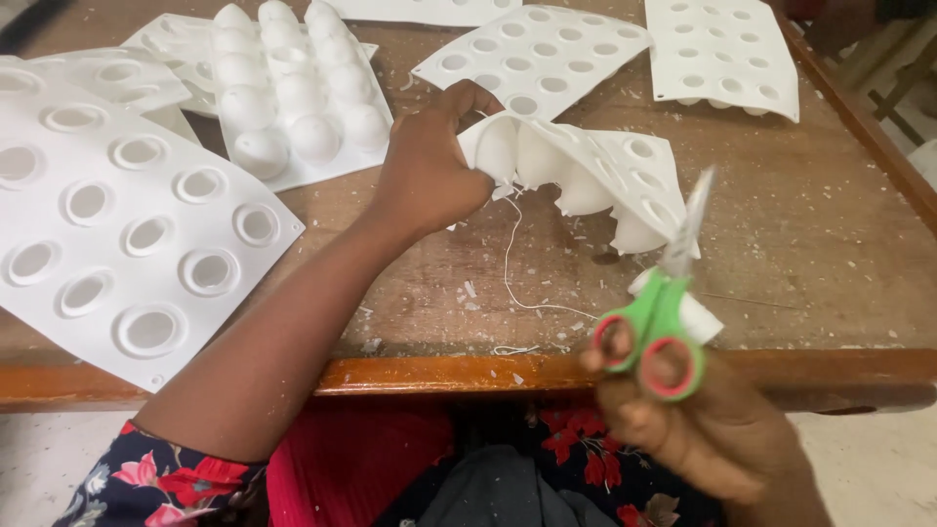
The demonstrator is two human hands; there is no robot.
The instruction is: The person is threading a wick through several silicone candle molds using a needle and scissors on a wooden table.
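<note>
A worn brown wooden table [800,244] with an orange-varnished front edge carries white plastic scraps. At its left end lies a large white moulded sheet with round holes [117,234]; toward its far side, a white tray of domes [293,98] and two more perforated white sheets [532,54] [717,54].

The scissors [662,293] are motion-blurred — blade edges cannot be made out. The left hand [429,166] hides its own fingertips behind the white mould sheet [595,166]. The large sheet [117,234] at left runs off the frame — as does the right hand [708,429] at the wrist.
</note>
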